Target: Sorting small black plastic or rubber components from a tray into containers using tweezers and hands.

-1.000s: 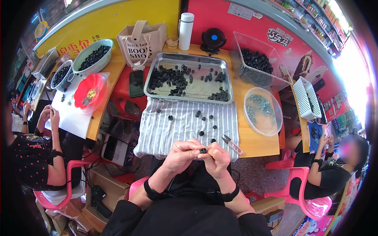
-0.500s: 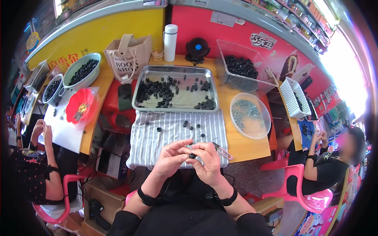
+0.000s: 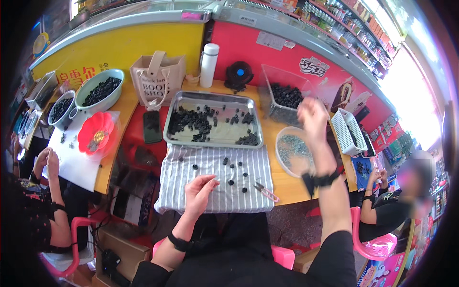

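Over the striped cloth is my left hand, its thumb and fingers pinched together; what they hold, if anything, is too small to make out. My right hand, blurred, is raised by the front of the clear bin, with its fingers curled in and their contents hidden. Several small black round pieces lie scattered on the cloth. Beside them, at its right edge, rest pink-handled snips. Just beyond the cloth, a metal tray holds many similar black pieces.
A round clear tub of small bluish-grey bits sits under my right forearm. Behind the tray stand a canvas bag, a white bottle and a black fan. People work at tables on both sides; a phone lies left of the tray.
My hands, together around a small black piece, have parted. The right has swung up and right toward the bin; the left has stayed over the cloth. Two black pieces now show nearer me on the cloth.
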A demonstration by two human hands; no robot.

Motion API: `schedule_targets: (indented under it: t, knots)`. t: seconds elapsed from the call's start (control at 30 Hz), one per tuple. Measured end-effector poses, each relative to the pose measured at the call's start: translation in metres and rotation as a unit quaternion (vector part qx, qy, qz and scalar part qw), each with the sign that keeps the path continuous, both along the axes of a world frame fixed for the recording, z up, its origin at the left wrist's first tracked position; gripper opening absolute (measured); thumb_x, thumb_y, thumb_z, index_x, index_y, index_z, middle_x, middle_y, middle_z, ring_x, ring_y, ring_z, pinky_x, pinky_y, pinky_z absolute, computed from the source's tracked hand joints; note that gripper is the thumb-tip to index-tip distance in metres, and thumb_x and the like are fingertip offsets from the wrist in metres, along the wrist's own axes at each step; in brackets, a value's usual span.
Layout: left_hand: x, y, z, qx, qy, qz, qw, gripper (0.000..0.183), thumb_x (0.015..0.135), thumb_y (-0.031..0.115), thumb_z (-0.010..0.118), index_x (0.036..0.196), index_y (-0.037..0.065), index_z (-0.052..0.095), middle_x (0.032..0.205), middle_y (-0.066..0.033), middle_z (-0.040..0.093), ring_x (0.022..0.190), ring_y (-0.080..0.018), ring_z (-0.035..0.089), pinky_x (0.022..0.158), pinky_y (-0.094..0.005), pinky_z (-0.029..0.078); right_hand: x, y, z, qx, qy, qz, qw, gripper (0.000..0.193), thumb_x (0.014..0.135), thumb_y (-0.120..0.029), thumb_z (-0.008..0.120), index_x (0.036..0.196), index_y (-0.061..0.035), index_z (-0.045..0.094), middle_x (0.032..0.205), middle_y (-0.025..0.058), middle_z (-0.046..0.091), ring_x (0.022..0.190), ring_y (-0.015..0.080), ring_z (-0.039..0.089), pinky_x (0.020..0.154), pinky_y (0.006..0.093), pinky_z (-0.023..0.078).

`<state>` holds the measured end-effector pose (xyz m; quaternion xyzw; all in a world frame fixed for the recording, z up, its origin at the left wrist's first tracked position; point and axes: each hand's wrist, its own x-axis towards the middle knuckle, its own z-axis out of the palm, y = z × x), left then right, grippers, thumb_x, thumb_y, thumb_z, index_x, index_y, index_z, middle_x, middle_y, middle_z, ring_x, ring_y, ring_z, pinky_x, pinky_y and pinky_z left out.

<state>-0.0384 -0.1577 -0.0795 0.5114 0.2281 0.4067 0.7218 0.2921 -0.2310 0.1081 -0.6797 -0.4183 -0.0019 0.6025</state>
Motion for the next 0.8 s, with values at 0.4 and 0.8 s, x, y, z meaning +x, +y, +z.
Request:
schedule_targets:
  t: [0.4,0.8]
  knots:
    - [0.001,0.002,-0.001,-0.018,-0.037,0.001,0.999,0.013,0.093,0.004,0.062,0.104,-0.001,0.068,0.088,-0.0073,0.071,0.082,-0.0116,0.068,0.069,-0.0228,0.048,-0.125,0.024,-0.117,-0.253,-0.138,0.201,0.936,0.019,0.076,-0.006,0.070,0.094,-0.0006,0.067,0.087,0.0137,0.061,0.082,0.0293,0.062,0.072,0.0370,0.049]
    - [0.005,0.000,-0.002,-0.015,-0.047,-0.006,0.999,0.012,0.092,0.003,0.063,0.102,-0.001,0.068,0.088,-0.0039,0.070,0.081,-0.0100,0.067,0.071,-0.0217,0.050,-0.141,0.044,-0.145,-0.267,-0.247,0.163,0.917,0.009,0.076,-0.009,0.065,0.082,-0.0043,0.061,0.085,0.0123,0.059,0.086,0.0339,0.060,0.074,0.0442,0.048]
